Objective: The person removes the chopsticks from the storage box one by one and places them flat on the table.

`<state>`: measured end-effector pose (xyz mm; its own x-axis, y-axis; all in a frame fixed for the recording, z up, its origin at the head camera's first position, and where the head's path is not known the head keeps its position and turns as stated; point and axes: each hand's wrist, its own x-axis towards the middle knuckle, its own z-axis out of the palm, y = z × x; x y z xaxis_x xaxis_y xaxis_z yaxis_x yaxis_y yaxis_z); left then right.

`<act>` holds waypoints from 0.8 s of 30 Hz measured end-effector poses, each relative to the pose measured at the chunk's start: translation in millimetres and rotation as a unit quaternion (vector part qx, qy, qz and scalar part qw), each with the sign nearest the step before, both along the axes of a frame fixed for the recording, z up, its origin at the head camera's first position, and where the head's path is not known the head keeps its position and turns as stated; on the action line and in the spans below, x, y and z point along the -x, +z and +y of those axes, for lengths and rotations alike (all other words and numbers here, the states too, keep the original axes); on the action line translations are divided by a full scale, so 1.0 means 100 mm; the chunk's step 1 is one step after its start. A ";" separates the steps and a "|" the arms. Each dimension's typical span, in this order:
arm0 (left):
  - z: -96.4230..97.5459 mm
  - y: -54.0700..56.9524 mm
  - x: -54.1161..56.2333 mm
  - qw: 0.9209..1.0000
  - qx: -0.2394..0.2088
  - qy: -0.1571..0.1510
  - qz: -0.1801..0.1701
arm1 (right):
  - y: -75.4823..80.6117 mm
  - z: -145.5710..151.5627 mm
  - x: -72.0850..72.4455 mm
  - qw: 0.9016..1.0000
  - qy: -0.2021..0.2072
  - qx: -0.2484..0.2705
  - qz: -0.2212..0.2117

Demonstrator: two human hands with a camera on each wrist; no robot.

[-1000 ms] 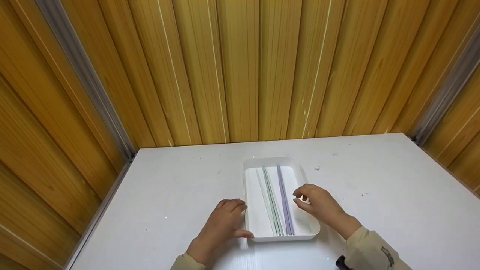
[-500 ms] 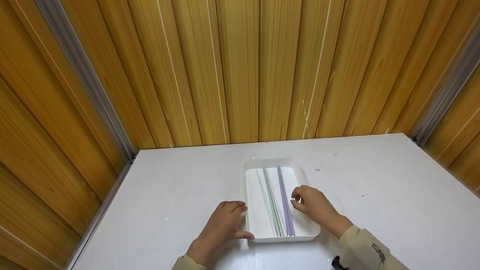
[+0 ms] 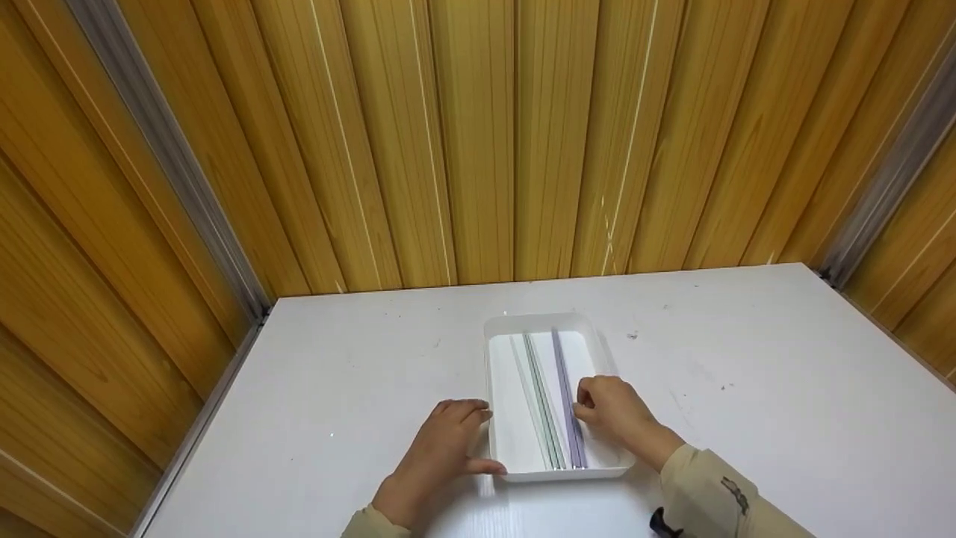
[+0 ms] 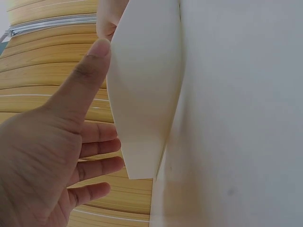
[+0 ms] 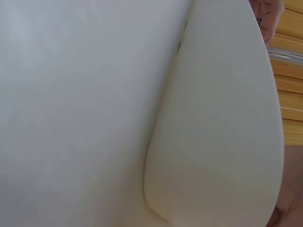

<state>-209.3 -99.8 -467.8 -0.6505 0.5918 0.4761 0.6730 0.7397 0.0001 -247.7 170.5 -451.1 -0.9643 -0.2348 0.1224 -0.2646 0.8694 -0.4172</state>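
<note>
Head: curled R hand o/ tray

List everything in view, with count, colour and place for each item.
Tray: one, white, on the table.
Purple sticks: apparently two, purple, right side of the tray.
Green sticks: apparently two, green, left of the purple ones.
Clear sticks: count unclear, colourless, beside the green ones.
Table: one, white, under the tray.
Panels: many, yellow-brown wood pattern, behind and at both sides.
Posts: two, grey, left and right corners.
Black object: one, black, by the right sleeve; identity unclear.
Sleeves: two, beige, bottom of the head view.
Left hand: one, at the tray's left edge.
Right hand: one, fingertips at the purple sticks.
</note>
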 end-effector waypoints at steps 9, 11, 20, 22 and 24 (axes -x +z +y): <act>0.00 0.01 0.01 1.000 0.011 0.008 -0.010 | -0.03 -0.09 -0.01 1.000 -0.016 -0.025 -0.003; 0.00 0.01 0.01 1.000 0.013 0.010 -0.017 | -0.04 -0.10 -0.01 0.999 -0.017 -0.032 -0.003; 0.01 0.01 0.00 0.999 0.009 0.013 -0.029 | -0.04 -0.11 0.00 0.998 -0.023 -0.060 -0.013; 0.01 0.00 -0.01 1.000 0.006 0.013 -0.027 | -0.03 -0.12 0.00 0.998 -0.025 -0.061 -0.014; 0.01 0.00 -0.01 1.000 0.004 0.013 -0.024 | -0.03 -0.12 0.00 0.997 -0.027 -0.064 -0.014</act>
